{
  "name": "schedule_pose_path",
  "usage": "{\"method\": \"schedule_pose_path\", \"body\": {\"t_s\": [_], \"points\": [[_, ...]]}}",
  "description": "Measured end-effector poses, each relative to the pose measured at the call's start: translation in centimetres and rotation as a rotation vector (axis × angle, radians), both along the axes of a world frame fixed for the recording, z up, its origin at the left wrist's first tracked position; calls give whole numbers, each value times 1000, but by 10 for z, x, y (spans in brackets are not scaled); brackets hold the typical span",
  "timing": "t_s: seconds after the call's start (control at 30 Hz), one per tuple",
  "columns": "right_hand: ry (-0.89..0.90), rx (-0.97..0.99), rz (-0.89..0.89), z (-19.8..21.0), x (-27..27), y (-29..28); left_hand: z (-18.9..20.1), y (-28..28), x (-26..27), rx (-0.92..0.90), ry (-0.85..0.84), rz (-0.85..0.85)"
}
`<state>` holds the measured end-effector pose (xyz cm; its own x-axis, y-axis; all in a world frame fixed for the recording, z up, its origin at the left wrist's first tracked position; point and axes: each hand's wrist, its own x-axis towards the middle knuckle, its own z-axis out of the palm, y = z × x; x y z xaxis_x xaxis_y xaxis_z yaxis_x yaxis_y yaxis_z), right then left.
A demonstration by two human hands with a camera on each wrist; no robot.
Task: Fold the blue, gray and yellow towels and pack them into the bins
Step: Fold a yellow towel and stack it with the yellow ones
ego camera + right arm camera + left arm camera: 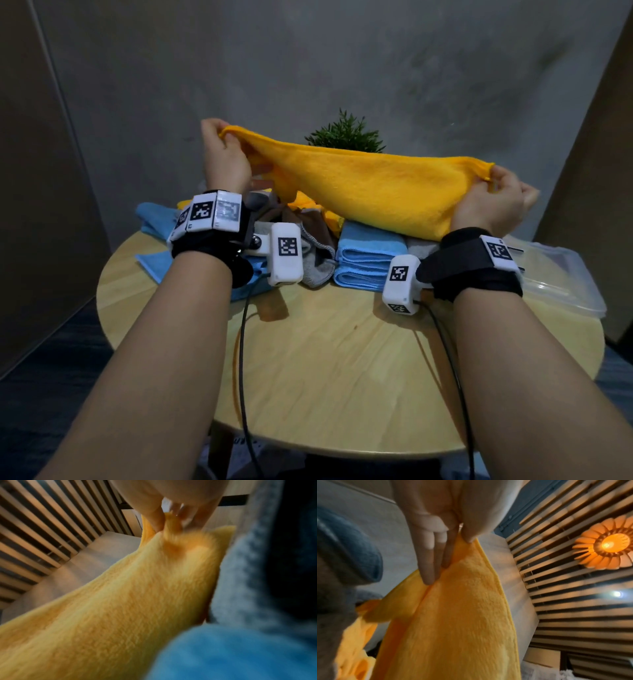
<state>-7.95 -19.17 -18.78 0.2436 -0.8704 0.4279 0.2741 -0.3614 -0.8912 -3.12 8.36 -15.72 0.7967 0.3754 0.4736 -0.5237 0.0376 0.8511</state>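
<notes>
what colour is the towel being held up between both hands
Yellow-orange. The towel is pinched by the left hand and right hand; the head view shows it best.

Both arms are bare, with no sleeves. Each wrist has a wide black strap [479, 270] around it. White blocks [209, 214] with black-and-white square patterns sit on the straps. A small white box [286, 253] with the same kind of pattern sticks out by the left wrist, and another box [400, 284] by the right. A thin black cable [241, 359] hangs down from each box.
</notes>
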Motion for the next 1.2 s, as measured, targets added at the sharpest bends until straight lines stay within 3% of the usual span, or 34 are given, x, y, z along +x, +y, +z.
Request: {"method": "schedule_pose_path", "body": {"t_s": [0.13, 0.2, 0.27, 0.33, 0.4, 0.47, 0.5, 0.57, 0.7, 0.87, 1.0, 1.07, 1.2], "points": [[-371, 294, 301, 11, -6, 6, 4, -6, -6, -75, -212, -307], [-506, 377, 368, 14, -8, 6, 5, -3, -7, -107, -299, -280], [-404, 386, 310, 12, -8, 5, 1, 2, 0, -114, -228, -99], [-152, 391, 254, 2, -1, 0, -6, 6, 9, -89, 1, 51], [-7, 444, 332, -7, 4, -5, -12, 13, 18, -109, 177, 71], [33, 457, 334, -7, 5, -7, -8, 15, 18, -84, 217, 59], [42, 441, 289, -4, 4, -4, -4, 15, 17, -138, 207, 32], [11, 432, 239, 1, 4, 1, 1, 18, 20, -159, 131, 177], [-110, 454, 294, 6, 3, 7, -1, 12, 11, -36, -60, 419], [-182, 323, 328, 7, 2, 9, -3, 13, 12, -97, -219, 386], [-263, 361, 446, 8, -1, 8, -4, 11, 16, -51, -411, 399], [-331, 355, 566, 10, -4, 9, -4, 7, 16, -18, -486, 287], [-362, 184, 785, 12, -8, 20, -2, -14, 2, 14, -460, -223]]}}
